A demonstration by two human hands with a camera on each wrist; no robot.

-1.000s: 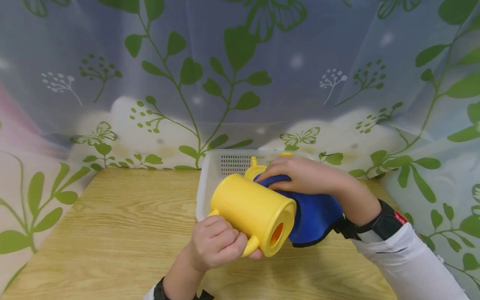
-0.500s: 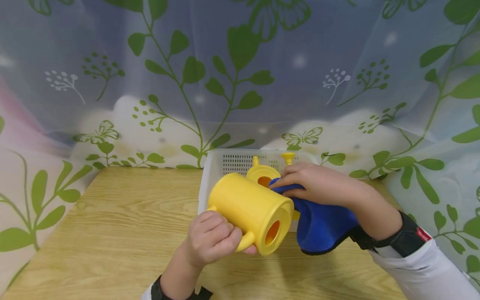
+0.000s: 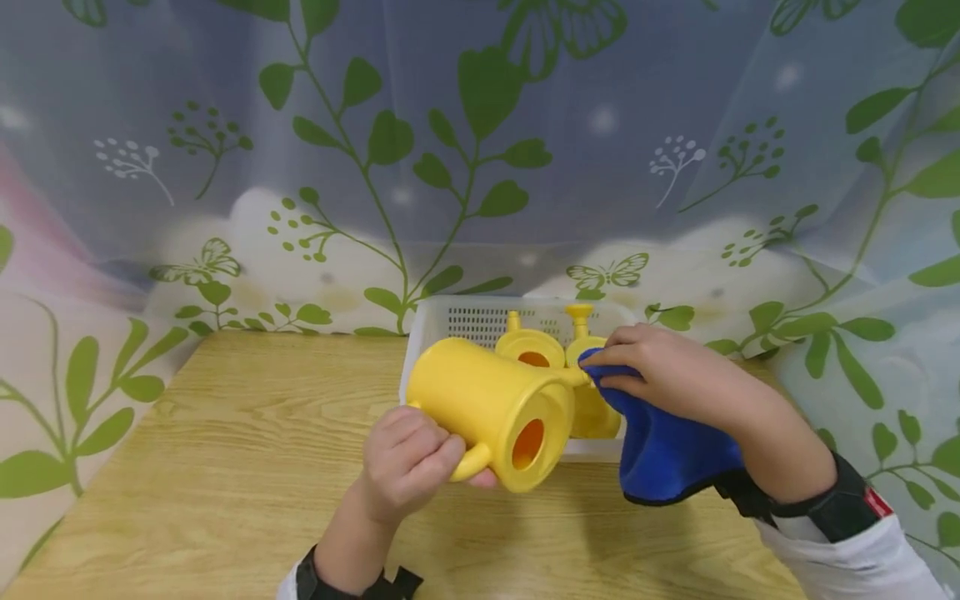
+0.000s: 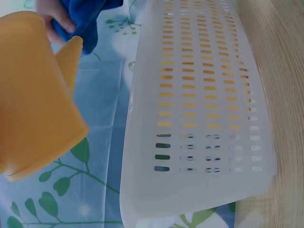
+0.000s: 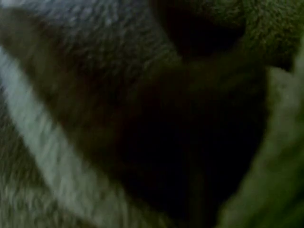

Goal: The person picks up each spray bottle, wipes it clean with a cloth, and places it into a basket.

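My left hand (image 3: 412, 460) grips the handle of a yellow watering can (image 3: 480, 383), tilted on its side with its round opening toward me. Its short spout points right, to where my right hand (image 3: 667, 367) pinches a blue cloth (image 3: 667, 454) at the spout's tip. The cloth hangs down below the right hand. In the left wrist view the can (image 4: 38, 95) shows at the left, with the cloth (image 4: 83, 21) touching its spout. Dark, blurred cloth fabric fills the right wrist view.
Behind the can stands a white perforated plastic basket (image 3: 431, 321) holding more yellow watering cans (image 3: 528, 343). It rests on a wood-grain table (image 3: 285, 417). A curtain (image 3: 337, 208) printed with green leaves hangs at the table's back.
The right hand has moved right and toward me with the cloth, from the can's side to its spout tip. The can has turned slightly, bringing its spout into view.
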